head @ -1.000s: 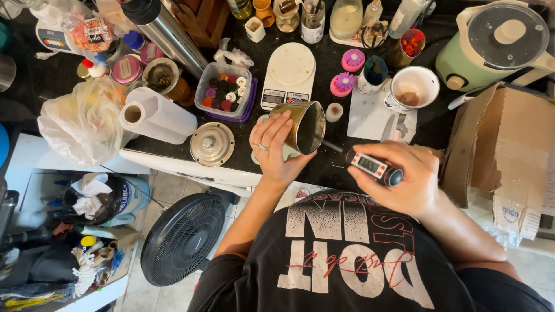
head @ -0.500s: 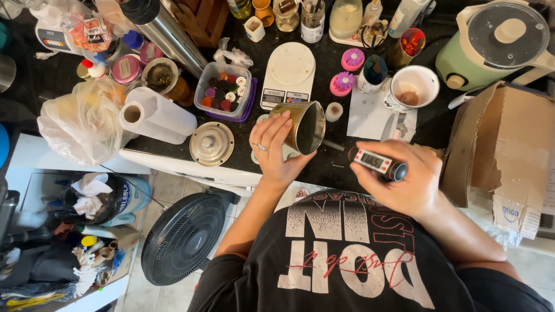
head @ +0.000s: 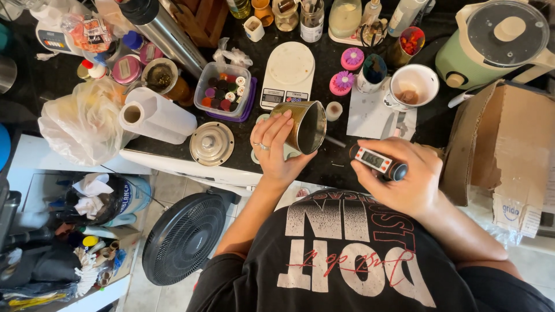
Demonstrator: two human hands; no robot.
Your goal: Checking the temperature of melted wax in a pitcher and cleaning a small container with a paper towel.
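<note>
Brass-coloured metal cup (head: 305, 127) sits centre frame, tilted, left hand (head: 275, 145) wrapped around its side — same grip and tilt as half a second ago. Right hand (head: 399, 176) is closed on a digital thermometer (head: 378, 162), right of centre, shifted slightly since then. Thin probe (head: 334, 141) runs toward the cup; its tip is hidden behind the rim. Cup contents too dark to read — kitchen scale (head: 288, 74) lies just above.

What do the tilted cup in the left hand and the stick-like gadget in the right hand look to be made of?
The cup looks like thin metal with a dull brass-toned sheen and a dark inside. The gadget, apparently a digital thermometer, looks like black plastic, matte, with a pale display framed in red; its thin probe seems metal.
</note>
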